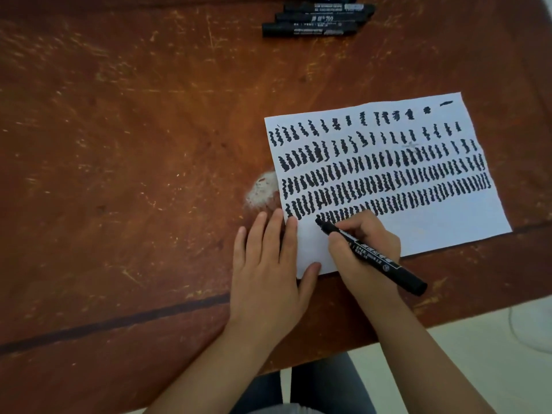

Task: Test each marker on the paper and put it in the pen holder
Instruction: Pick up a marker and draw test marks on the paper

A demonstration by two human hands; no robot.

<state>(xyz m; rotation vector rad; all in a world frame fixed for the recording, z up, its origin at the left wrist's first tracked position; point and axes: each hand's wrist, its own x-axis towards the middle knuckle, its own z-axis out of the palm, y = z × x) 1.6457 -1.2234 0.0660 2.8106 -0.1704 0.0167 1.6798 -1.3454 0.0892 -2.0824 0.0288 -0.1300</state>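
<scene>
The black marker [370, 253] is lying slanted in the right hand [366, 249], its tip touching the paper [385, 180] at the left end of the lowest row of scribbles, its rear end sticking out past the hand toward the table's near edge. The right hand's fingers are curling round the barrel near the tip, gripping it in a writing hold. The left hand [268, 270] is resting flat, fingers straight and slightly spread, with the fingertips [292, 224] and thumb pressing on the paper's near left corner and the rest lying on the wooden table [119, 144]. 7 rows of black marks are covering the sheet. Several more black markers [316, 19] are lying side by side at the table's far edge, well apart from both hands
</scene>
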